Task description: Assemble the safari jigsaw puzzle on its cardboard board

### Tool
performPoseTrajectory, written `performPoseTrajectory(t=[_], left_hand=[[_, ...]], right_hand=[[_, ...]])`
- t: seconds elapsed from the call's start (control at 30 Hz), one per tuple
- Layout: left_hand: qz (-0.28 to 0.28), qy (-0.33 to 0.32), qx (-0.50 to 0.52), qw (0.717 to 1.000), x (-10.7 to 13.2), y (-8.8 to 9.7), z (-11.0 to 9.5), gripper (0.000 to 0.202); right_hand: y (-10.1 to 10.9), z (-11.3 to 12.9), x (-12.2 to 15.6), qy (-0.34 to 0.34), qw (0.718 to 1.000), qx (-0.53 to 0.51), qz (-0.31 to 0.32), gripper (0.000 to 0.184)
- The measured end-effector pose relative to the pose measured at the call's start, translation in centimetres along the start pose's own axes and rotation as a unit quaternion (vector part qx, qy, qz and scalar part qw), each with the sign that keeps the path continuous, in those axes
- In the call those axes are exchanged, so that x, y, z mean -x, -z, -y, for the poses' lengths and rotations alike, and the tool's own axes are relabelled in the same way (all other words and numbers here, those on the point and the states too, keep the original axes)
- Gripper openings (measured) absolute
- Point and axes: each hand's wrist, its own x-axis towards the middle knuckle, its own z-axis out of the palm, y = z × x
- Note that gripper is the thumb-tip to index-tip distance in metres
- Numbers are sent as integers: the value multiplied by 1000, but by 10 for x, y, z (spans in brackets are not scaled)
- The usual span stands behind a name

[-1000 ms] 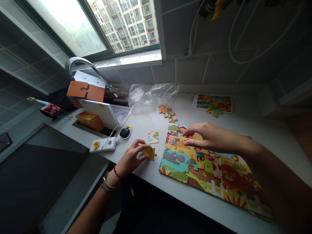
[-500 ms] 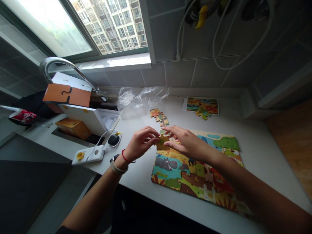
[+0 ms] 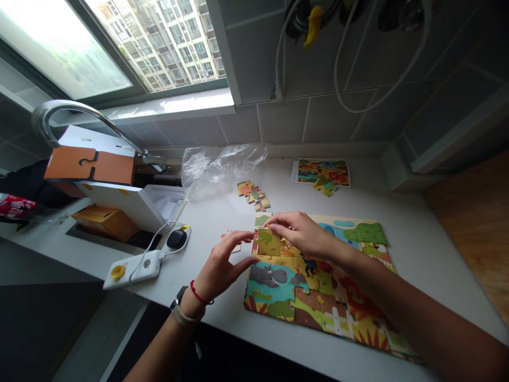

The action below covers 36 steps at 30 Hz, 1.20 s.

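A jigsaw puzzle (image 3: 278, 307) with cartoon animals lies on the white counter, mostly assembled. Over its upper left part, my right hand (image 3: 300, 233) pinches a yellow-green puzzle piece (image 3: 269, 243) at its top edge, between thumb and fingers. At the puzzle's left edge, my left hand (image 3: 222, 262) has its thumb and fingers apart, the fingertips close to that piece. A loose reddish piece (image 3: 237, 248) lies on the counter, partly hidden behind the left fingers. Several joined pieces (image 3: 254, 195) rest beyond the puzzle.
A picture card (image 3: 310, 171) with a green piece cluster (image 3: 326, 187) on its edge lies at the back. Crumpled clear plastic (image 3: 222, 167) sits by the wall. On the left are a power strip (image 3: 135, 268), a black charger (image 3: 176, 239), open boxes (image 3: 101, 223) and a faucet (image 3: 87, 109).
My left hand has drawn left and down, opening its fingers and uncovering part of the reddish piece. My right fingers have closed into a pinch. The camera view has shifted slightly.
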Motion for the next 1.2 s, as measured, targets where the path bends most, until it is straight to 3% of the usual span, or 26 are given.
performPoseTrajectory(t=[0.43,0.83,1.2], left_hand=[[4,-48,-26,999,-4,1,3,27],[-3,-47,-18,999,0,4,2,38],[-17,-58,1,998,3,2,-8,35]], right_hand=[[-2,-3,0,-29,996,-83,31,31],[0,-1,1,-45,993,-102,43,32],[3,4,1,-30,988,-137,69,33]])
